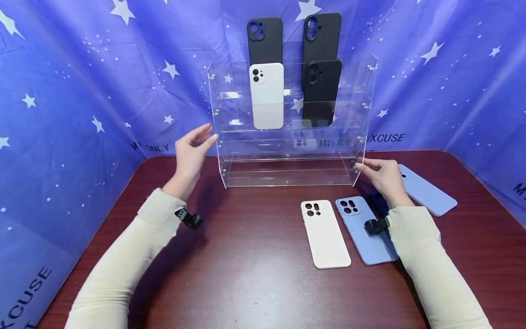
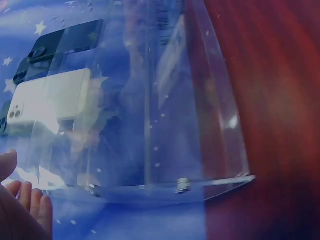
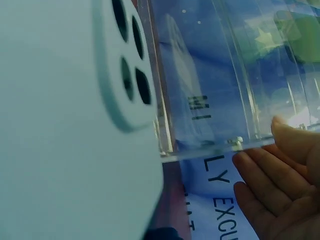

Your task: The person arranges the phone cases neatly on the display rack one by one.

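Note:
A clear acrylic display stand stands on the table between both hands. My left hand pinches the stand's left side panel, thumb at its front edge and fingers on the outer face. Lower down, my right hand pinches the right side panel, its fingers outside and the thumb across the edge. On the stand, a white phone case leans in front of a black phone case. To its right, another black phone case leans before a taller black one.
On the table before the stand lie a cream phone case and a light blue one. Under my right wrist is a partly hidden dark blue item. Another light blue case lies far right. A starry blue curtain hangs behind.

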Tool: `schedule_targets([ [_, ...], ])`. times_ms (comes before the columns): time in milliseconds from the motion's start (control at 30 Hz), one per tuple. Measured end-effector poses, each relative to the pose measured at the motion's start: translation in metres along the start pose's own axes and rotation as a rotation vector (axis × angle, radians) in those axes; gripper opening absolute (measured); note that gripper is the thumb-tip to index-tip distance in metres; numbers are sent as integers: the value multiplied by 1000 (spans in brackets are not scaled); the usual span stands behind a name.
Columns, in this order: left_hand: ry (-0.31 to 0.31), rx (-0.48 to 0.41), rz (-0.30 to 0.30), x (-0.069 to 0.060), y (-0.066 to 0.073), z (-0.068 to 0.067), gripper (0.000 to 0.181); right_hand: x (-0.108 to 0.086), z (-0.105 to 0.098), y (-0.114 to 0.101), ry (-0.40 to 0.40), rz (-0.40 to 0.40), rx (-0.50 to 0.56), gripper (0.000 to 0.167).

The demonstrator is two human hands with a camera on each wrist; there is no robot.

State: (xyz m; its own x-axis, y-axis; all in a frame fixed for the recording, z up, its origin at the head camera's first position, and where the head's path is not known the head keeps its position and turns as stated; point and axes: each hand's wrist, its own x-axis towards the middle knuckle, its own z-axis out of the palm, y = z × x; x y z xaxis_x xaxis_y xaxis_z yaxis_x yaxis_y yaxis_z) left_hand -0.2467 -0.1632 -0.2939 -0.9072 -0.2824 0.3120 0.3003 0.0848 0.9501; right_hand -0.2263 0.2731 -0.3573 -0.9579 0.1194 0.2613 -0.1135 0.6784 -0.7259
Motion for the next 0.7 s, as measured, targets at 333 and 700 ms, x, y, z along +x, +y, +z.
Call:
schedule_targets([
  [333,-47,-49,-148,-15,-34,-16,45,0,-37,13,-211,-6,-25,57],
  [700,-199,51,-195,-16,-57,-17,50,3,-92,72,-265,-73,-95,49],
])
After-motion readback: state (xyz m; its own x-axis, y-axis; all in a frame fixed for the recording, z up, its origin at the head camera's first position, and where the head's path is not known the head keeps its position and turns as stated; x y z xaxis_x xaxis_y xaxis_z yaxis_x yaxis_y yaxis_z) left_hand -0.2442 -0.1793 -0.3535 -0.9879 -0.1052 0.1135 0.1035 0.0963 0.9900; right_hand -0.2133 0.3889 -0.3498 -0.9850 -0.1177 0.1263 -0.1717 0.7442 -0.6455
